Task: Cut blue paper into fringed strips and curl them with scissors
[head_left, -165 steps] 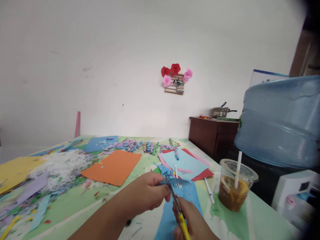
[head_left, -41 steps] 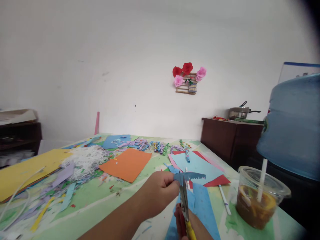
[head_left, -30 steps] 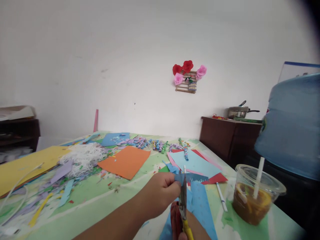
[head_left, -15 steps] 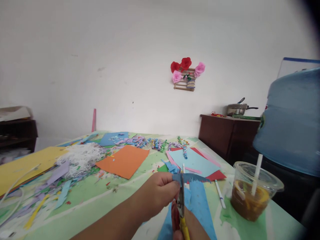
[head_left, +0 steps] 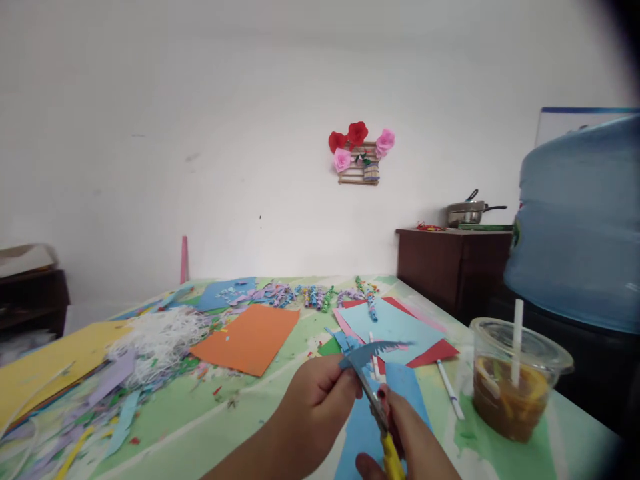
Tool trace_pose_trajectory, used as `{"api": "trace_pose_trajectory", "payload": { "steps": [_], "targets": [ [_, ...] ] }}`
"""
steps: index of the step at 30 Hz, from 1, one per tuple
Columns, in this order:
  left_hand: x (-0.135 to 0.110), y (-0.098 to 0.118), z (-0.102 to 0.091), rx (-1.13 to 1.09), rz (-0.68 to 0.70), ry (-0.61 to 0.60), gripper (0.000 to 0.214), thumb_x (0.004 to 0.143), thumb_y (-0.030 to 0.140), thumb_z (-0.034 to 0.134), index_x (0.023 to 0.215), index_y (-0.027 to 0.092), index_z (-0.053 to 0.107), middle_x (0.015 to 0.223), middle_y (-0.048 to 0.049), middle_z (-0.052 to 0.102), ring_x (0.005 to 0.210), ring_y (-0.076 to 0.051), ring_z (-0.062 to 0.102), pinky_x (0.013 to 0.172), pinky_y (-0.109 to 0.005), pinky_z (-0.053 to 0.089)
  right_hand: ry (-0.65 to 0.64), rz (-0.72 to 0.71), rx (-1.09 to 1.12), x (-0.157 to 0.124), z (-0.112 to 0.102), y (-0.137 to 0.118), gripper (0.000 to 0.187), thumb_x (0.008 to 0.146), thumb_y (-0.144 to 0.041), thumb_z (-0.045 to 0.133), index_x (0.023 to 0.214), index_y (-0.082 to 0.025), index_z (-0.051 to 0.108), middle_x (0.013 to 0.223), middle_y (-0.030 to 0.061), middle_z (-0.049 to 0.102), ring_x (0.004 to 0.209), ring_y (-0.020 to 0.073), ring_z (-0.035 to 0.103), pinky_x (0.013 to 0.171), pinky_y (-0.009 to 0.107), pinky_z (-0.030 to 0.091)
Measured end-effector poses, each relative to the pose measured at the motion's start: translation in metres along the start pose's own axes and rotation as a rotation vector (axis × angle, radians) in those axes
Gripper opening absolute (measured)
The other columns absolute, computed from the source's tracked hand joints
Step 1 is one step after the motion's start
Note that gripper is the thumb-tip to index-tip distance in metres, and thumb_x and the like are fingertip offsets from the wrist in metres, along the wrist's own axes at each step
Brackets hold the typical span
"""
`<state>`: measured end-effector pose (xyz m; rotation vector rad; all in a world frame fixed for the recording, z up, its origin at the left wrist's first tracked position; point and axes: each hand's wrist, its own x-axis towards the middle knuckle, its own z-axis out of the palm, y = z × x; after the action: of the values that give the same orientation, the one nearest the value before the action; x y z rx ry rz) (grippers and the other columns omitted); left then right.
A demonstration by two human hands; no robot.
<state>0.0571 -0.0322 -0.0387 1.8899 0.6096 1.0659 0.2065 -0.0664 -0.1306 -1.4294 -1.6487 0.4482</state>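
Observation:
A strip of blue paper with a fringed edge is pinched between the thumb and fingers of my left hand. My right hand grips a pair of scissors with yellow and red on the handles. Their blades point up and to the left, meeting the paper strip beside my left fingertips. Below both hands lies a larger blue paper sheet on the table. Part of that sheet is hidden by my hands.
A plastic cup of brown drink with a straw stands at right beside a white pen. Orange paper, white shredded strands and yellow sheets lie left. Light blue paper and curled strips lie farther back.
The scissors have tilted, with their handles now farther right. My right hand has moved right and shows more. The fringed strip has risen slightly, and the camera view has shifted a little.

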Motion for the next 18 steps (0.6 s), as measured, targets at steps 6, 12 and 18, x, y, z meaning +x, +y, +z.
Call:
{"api": "trace_pose_trajectory", "payload": {
  "steps": [6, 12, 18],
  "targets": [
    [-0.004, -0.006, 0.003, 0.058, 0.026, -0.106, 0.023, 0.077, 0.022, 0.039, 0.062, 0.014, 0.055, 0.057, 0.0003, 0.046, 0.056, -0.012, 0.041, 0.054, -0.023, 0.033, 0.009, -0.11, -0.064, -0.005, -0.012, -0.005, 0.077, 0.065, -0.038, 0.061, 0.125, -0.001, 0.029, 0.131, 0.0224, 0.034, 0.119, 0.0321, 0.031, 0.097, 0.041, 0.028],
    [-0.009, -0.006, 0.005, 0.129, 0.062, -0.044, 0.024, 0.073, 0.021, 0.041, 0.055, 0.016, 0.056, 0.052, -0.0017, 0.05, 0.052, -0.014, 0.046, 0.054, -0.024, 0.038, 0.013, -0.048, 0.135, 0.002, 0.0, 0.009, 0.036, 0.078, -0.034, 0.056, 0.11, -0.019, 0.049, 0.111, 0.0074, 0.054, 0.096, 0.0247, 0.053, 0.08, 0.039, 0.044],
    [-0.014, -0.006, 0.003, 0.387, 0.068, 0.033, 0.029, 0.074, 0.025, 0.039, 0.051, 0.018, 0.056, 0.052, -0.005, 0.054, 0.054, -0.016, 0.049, 0.054, -0.026, 0.038, -0.025, 0.02, 0.21, 0.025, 0.024, 0.031, 0.023, 0.085, -0.028, 0.049, 0.106, -0.018, 0.051, 0.106, 0.0046, 0.054, 0.084, 0.0174, 0.056, 0.07, 0.036, 0.048]
  ]
}}
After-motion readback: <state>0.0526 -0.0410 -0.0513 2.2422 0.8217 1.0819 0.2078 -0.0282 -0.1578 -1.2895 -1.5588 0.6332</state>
